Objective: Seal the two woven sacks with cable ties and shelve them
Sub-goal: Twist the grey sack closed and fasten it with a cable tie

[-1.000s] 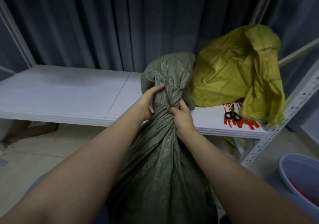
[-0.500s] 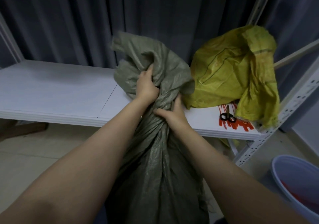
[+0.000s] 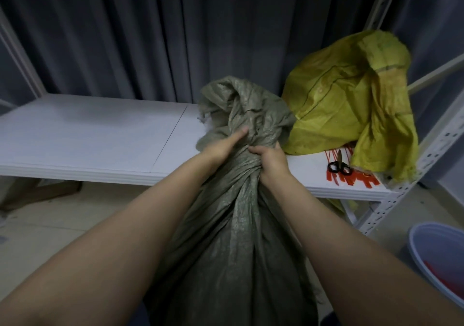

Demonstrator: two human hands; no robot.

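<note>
Between the person and the white shelf (image 3: 95,135), the grey-green woven sack (image 3: 233,238) stands upright, left hand (image 3: 221,147) and right hand (image 3: 270,158) clamped on its gathered neck, with the red cable ties (image 3: 361,177) lying nearer the right hand.

Shelf (image 3: 95,135): left stretch, 9 to 11 o'clock, bare; open passage there. Grey-green sack (image 3: 241,225) stands at centre before the shelf edge, its bunched top blocking 12 o'clock. Yellow sack (image 3: 346,105) fills the shelf at 1 to 2 o'clock. Scissors (image 3: 339,166) on red cable ties (image 3: 361,179) crowd the front corner beside it. Upright post (image 3: 437,147) bounds 3 o'clock; basin (image 3: 442,255) sits on the floor at 4.
</note>
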